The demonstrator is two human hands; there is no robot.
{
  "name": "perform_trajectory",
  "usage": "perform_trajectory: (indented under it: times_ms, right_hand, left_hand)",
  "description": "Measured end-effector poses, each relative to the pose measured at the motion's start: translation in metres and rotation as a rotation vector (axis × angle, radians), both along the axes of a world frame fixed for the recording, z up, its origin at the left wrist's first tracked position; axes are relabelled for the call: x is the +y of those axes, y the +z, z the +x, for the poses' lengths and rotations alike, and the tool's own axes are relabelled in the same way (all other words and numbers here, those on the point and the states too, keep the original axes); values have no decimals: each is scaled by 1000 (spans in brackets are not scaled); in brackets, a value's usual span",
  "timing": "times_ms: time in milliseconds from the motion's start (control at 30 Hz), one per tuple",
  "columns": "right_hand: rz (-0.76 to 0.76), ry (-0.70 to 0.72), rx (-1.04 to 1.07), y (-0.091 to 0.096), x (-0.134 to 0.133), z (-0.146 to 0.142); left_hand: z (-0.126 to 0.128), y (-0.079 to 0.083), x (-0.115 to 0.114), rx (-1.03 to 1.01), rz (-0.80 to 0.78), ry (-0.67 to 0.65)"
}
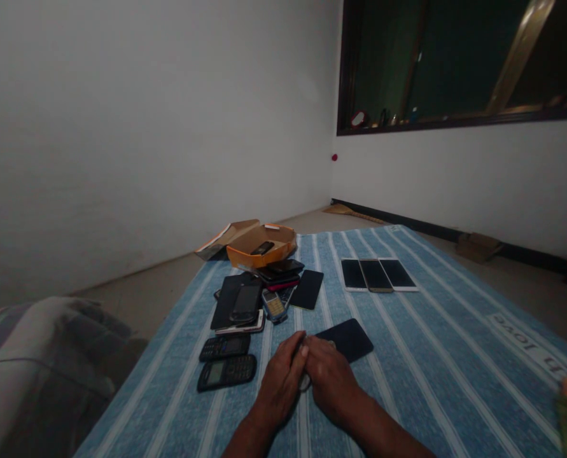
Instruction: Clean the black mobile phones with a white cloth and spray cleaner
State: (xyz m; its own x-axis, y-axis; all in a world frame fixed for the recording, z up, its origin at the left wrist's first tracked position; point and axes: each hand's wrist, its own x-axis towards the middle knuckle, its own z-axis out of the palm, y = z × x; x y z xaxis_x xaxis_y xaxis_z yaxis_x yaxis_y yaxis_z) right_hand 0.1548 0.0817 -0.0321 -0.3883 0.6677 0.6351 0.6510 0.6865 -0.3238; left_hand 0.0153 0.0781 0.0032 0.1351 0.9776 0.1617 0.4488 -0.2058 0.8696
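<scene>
Left hand (279,375) and right hand (329,375) closed on a pale object, dark phone to the right

Fingers of both hands are curled together around the pale object (305,382), which lies between the palms and is mostly covered; its shape cannot be told. Just beyond the right hand is the dark phone (349,340), flat on the striped cloth (436,375). Its long axis runs from beside the knuckles outward to the right and slightly away, the near end hidden by that hand; whether they touch is unclear. The right hand is plainly the nearer. Farther off on that side lies a row of three phones (377,276); left of the left hand lies a black keypad phone (230,371).
</scene>
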Motion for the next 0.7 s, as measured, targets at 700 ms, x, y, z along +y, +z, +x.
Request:
perform_trajectory:
  times_ms: [700]
  right_hand:
    - [-197, -45, -99, 26, 8, 12]
  left_hand:
    - [1, -2, 0, 41, 8, 2]
